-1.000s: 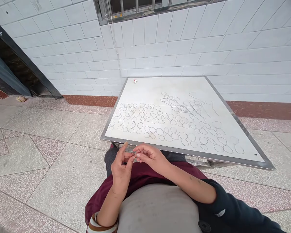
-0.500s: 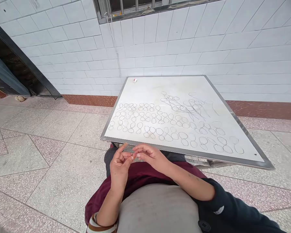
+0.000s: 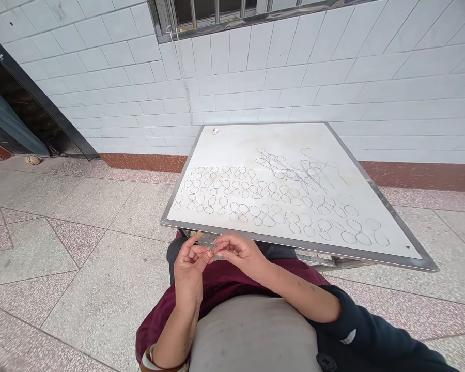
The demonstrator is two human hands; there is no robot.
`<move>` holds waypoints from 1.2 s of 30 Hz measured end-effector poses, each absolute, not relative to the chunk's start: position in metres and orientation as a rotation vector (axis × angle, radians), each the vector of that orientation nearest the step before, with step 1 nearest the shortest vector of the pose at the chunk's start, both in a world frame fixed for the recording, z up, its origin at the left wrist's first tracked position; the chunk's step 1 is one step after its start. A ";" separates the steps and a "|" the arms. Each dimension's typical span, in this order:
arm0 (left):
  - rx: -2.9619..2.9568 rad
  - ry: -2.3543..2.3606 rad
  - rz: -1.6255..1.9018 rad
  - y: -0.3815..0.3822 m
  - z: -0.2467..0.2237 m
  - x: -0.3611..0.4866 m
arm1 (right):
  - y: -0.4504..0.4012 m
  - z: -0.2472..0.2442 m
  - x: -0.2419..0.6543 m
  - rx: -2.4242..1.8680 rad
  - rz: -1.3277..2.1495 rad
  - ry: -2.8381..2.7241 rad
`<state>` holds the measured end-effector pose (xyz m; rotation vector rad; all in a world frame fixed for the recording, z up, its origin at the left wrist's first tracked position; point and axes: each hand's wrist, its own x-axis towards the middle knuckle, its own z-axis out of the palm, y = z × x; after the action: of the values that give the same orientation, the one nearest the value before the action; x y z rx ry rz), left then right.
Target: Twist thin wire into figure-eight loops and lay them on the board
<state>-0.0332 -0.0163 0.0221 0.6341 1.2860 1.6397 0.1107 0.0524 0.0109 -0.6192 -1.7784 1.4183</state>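
Over my lap, just in front of the table's near edge, both my hands meet at the fingertips. My left hand (image 3: 190, 271) is closed in a pinch, with one finger stretched out past the others. My right hand (image 3: 246, 256) pinches right beside it, thumb against fingers. Whatever sits between the fingertips is hidden or too small to make out. Beyond the hands is a white tabletop (image 3: 232, 147) with a grey metal rim. Rows of thin dark loops (image 3: 251, 211), many in figure-eight pairs, cover its nearer part; I cannot tell whether they are drawn or laid there.
A tangle of thin dark lines (image 3: 304, 170) lies toward the table's right. A small white and red object (image 3: 215, 131) sits at the far left corner. Behind stands a white tiled wall (image 3: 132, 98) with a barred window (image 3: 225, 13). A dark doorway (image 3: 34, 113) is at left.
My hands stay pinched together over my lap, with only a slight shift of the fingers and wrists. The view has tilted a little. The loops on the table look the same.
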 end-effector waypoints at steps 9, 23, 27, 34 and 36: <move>0.690 1.296 1.653 -0.019 0.022 -0.034 | 0.049 0.010 0.109 -0.596 0.983 -1.953; 0.762 1.341 1.688 -0.016 0.028 -0.025 | 0.044 0.018 0.110 -0.682 1.316 -1.744; 0.801 1.386 1.652 -0.016 0.029 -0.026 | 0.043 0.019 0.112 -0.678 1.241 -1.773; 0.822 1.421 1.611 -0.014 0.030 -0.025 | 0.043 0.017 0.114 -0.658 1.117 -1.889; 0.821 1.416 1.611 -0.013 0.028 -0.026 | 0.044 0.016 0.113 -0.669 1.100 -1.906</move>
<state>-0.0257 -0.0132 0.0284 0.8209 1.4158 1.6106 0.1132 0.0440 0.0164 -0.6693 -1.9057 1.1004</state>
